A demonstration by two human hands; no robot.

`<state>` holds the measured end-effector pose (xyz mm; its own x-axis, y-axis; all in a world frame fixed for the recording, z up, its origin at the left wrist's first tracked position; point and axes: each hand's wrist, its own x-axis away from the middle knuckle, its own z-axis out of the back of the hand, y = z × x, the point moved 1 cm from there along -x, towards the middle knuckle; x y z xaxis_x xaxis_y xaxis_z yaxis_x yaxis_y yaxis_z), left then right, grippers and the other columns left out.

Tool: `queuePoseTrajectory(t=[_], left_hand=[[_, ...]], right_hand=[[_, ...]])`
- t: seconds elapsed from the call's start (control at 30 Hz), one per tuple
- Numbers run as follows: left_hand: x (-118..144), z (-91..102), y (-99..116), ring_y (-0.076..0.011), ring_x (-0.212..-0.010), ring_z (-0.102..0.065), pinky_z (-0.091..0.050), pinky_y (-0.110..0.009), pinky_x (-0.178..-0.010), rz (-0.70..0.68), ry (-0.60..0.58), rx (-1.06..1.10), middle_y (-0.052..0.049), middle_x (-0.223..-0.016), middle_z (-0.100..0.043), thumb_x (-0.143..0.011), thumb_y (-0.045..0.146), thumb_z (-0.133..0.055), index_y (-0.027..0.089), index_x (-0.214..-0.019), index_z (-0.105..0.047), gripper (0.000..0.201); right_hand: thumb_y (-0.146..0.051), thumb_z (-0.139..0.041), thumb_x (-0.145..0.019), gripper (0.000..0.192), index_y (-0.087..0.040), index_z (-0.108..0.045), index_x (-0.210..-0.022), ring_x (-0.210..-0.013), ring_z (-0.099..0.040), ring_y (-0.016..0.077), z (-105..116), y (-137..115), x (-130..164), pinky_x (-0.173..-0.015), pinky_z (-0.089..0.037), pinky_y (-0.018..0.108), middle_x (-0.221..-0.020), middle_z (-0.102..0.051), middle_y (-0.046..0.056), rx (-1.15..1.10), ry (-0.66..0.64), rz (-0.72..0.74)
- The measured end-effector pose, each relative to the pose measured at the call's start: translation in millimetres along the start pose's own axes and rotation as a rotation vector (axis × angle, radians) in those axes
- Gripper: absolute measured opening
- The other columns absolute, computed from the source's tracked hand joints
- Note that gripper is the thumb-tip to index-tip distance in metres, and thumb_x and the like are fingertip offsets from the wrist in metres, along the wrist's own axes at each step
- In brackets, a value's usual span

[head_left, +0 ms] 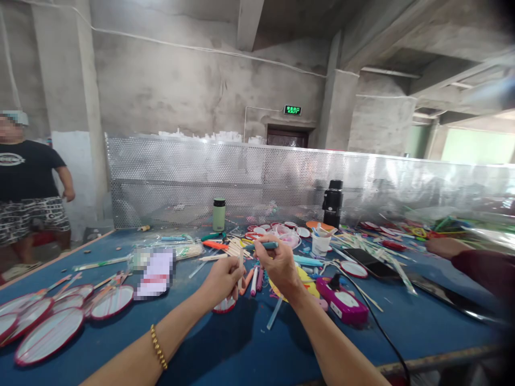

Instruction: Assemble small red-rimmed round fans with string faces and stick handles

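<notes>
The left hand (pixel 221 279) pinches an upright stick (pixel 241 268), with a red-rimmed disc (pixel 224 306) just below; the right hand (pixel 277 262) grips a teal pen (pixel 265 245). Around them, markers (pixel 254 281) lie between, a cup (pixel 321 245) stands at 2 o'clock, a purple box (pixel 346 303) at 4, more discs (pixel 50 335) at 9. A bottle (pixel 219 215) and flask (pixel 333 206) stand farther off, at 11 and 1. Beyond the blue tabletop (pixel 193 354), a perforated panel (pixel 193 171) fronts a concrete wall (pixel 181 86).

Grey concrete wall (pixel 193 86) is rising behind; perforated metal panel (pixel 189 171) is running along the blue table's (pixel 193 354) far side; green exit sign (pixel 292 110) is glowing above dark doorway (pixel 287 137); heavy beam (pixel 250 24) is crossing overhead; right side is looking brighter
</notes>
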<state>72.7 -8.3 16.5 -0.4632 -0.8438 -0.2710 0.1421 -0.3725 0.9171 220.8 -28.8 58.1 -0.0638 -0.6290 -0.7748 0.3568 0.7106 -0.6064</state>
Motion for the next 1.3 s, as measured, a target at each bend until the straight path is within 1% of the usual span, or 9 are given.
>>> queuePoseTrajectory(t=[0.3,0.5,0.7,0.97,1.3], left_hand=[[-0.2,0.4,-0.3,-0.0094,-0.032,-0.050,-0.030,-0.018,-0.031,0.005,0.010,0.000,0.001,-0.051,-0.059,-0.080,0.034,-0.047,0.018,-0.066,-0.048,0.021],[0.0,-0.7,-0.6,-0.0092,-0.032,-0.049,-0.029,-0.018,-0.031,0.004,0.012,0.019,0.001,-0.052,-0.060,-0.079,0.032,-0.047,0.018,-0.068,-0.047,0.017],[-1.0,-0.3,-0.6,-0.0095,-0.032,-0.050,-0.029,-0.018,-0.031,0.003,0.013,0.000,0.001,-0.050,-0.059,-0.079,0.034,-0.047,0.019,-0.067,-0.047,0.020],[-1.8,0.0,-2.4,-0.0093,-0.031,-0.050,-0.029,-0.018,-0.030,0.003,0.019,0.015,0.002,-0.050,-0.059,-0.079,0.030,-0.046,0.018,-0.070,-0.048,0.015],[-3.1,0.9,-6.8,-0.0093,-0.031,-0.050,-0.030,-0.018,-0.030,-0.014,0.015,0.012,0.002,-0.050,-0.059,-0.079,0.030,-0.046,0.018,-0.068,-0.048,0.017]], right_hand=[[-0.034,-0.058,-0.083,0.021,-0.015,-0.059,-0.074,-0.046,-0.049,0.0091,-0.6,-0.4,-0.7,-0.043,-0.040,0.021,-0.061,-0.057,-0.001,-0.013,0.001,0.000],[-0.033,-0.057,-0.083,0.019,-0.015,-0.059,-0.075,-0.045,-0.049,0.0087,-0.3,0.0,-0.3,-0.043,-0.040,0.020,-0.061,-0.056,-0.001,0.002,-0.009,0.013],[-0.032,-0.057,-0.084,0.019,-0.016,-0.059,-0.075,-0.044,-0.048,0.0085,-0.4,0.2,-0.6,-0.043,-0.039,0.020,-0.060,-0.056,-0.001,-0.005,-0.009,0.028],[-0.032,-0.057,-0.083,0.019,-0.016,-0.059,-0.073,-0.045,-0.048,0.0087,-0.3,0.0,0.1,-0.043,-0.040,0.020,-0.060,-0.056,-0.001,0.007,-0.007,0.032],[-0.029,-0.057,-0.083,0.017,-0.016,-0.060,-0.073,-0.048,-0.050,0.0092,-0.1,0.2,-0.3,-0.047,-0.042,0.020,-0.061,-0.057,0.000,0.044,0.001,0.061]])
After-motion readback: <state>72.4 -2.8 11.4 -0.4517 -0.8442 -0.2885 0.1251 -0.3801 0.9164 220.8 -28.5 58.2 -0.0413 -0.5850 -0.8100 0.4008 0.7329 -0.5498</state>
